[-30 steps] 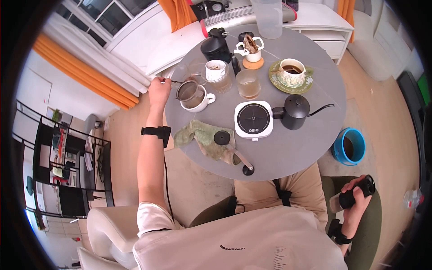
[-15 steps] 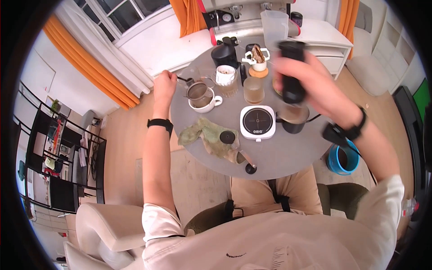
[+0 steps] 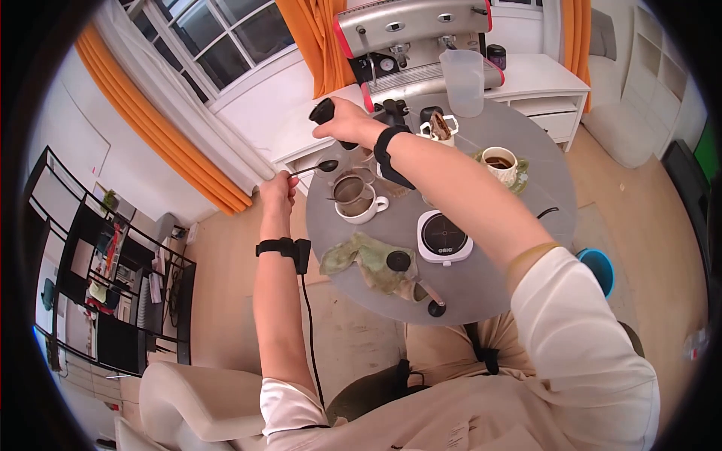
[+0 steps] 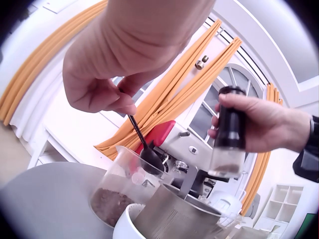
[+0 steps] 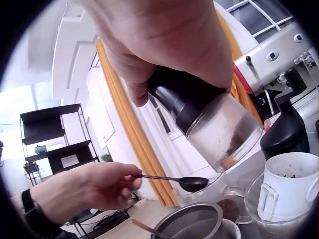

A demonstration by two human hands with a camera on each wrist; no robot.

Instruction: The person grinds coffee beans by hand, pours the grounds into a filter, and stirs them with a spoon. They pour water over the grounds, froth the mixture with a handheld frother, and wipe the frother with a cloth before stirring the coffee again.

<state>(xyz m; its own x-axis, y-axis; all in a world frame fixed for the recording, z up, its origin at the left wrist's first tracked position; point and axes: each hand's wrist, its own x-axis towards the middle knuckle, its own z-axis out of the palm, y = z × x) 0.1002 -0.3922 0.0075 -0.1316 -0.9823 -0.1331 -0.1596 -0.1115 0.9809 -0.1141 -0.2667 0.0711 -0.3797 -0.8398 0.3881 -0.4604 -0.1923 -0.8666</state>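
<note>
One spoon [image 5: 193,184] above glass jug [image 4: 112,194]; strainer [image 3: 351,190], mug [image 3: 364,216] beside.

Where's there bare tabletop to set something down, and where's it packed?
Grey round table: bare near-right, between the square white unit with round black top, black-knobbed crank and rim; also far right, between clear plastic pitcher and green saucer. Crowded: far left, around the white mug with metal strainer. The right forearm hides part.
</note>
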